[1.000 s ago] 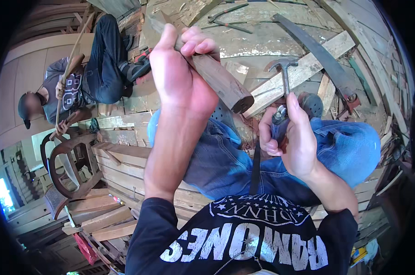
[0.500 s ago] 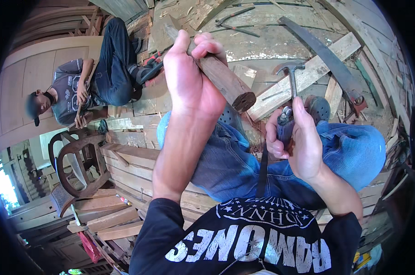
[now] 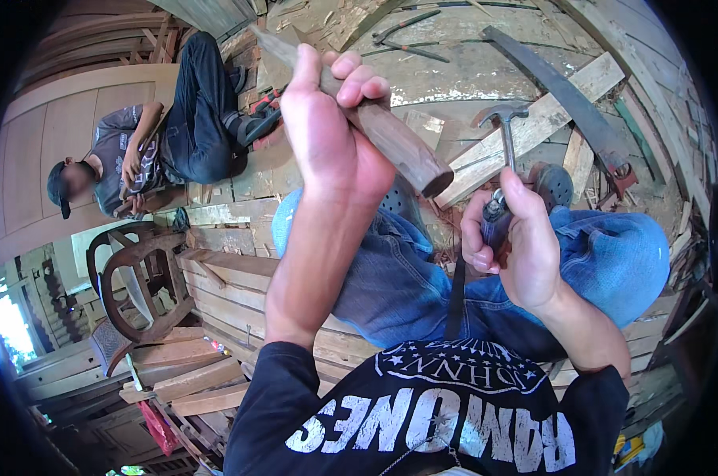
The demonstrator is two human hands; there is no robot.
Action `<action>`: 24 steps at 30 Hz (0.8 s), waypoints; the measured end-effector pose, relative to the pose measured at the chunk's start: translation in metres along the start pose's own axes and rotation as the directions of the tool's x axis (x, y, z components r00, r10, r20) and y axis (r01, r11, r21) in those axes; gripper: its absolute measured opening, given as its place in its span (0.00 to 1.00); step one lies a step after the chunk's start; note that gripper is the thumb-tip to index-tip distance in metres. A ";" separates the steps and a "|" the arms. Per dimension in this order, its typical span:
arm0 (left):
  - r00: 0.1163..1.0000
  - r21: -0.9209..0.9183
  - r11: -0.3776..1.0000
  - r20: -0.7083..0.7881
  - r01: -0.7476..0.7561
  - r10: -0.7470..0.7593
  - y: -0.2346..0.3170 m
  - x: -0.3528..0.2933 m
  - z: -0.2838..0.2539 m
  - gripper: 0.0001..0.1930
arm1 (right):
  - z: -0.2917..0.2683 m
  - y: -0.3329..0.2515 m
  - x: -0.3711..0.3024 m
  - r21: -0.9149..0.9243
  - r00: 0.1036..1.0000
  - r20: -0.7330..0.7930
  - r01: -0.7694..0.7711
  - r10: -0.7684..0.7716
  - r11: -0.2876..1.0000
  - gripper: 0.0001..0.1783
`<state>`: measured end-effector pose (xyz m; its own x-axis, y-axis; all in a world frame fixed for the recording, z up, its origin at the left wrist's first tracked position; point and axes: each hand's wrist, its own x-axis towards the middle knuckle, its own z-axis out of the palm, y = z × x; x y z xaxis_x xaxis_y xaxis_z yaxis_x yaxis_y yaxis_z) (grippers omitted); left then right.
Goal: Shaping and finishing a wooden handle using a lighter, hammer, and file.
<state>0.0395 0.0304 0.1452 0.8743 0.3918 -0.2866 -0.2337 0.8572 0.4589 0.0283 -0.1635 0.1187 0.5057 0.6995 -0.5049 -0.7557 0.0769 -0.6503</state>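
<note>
The left hand [image 3: 335,119] is gripping a thick wooden stick [image 3: 402,151], its thumb and fingers closing around the middle. The stick is slanting across the centre of the scene, its narrow end pointing far left and its blunt, dark end pointing near right, toward the right hand [image 3: 529,246] but staying apart from it. The right hand is closing around a dark handle [image 3: 495,230] with a shiny metal end showing beside the thumb. A claw hammer [image 3: 507,139] is reaching away from the thumb tip; whether that hand is also holding it, I cannot tell.

Beyond the right hand, a pale board [image 3: 486,166] is lying on the floor, and a saw [image 3: 537,75] is crossing it. Long-handled pincers [image 3: 414,49] are lying farther off. The person is wearing blue jeans [image 3: 398,278], and a dark shoe [image 3: 551,186] is showing just beyond the right hand. On the left, another person [image 3: 125,155] is sitting near a curved wooden chair frame [image 3: 119,258].
</note>
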 end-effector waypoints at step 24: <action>0.802 0.139 0.885 0.501 -0.445 0.325 -0.014 -0.027 0.019 0.22 | 0.006 -0.007 0.003 -0.014 0.981 -0.001 -0.193 0.193 0.981 0.28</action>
<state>0.0272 0.0022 0.1623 0.8387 0.4253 0.3402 -0.5365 0.5376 0.6505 0.0328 -0.1579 0.1253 0.3508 0.7007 -0.6213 -0.8332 -0.0694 -0.5486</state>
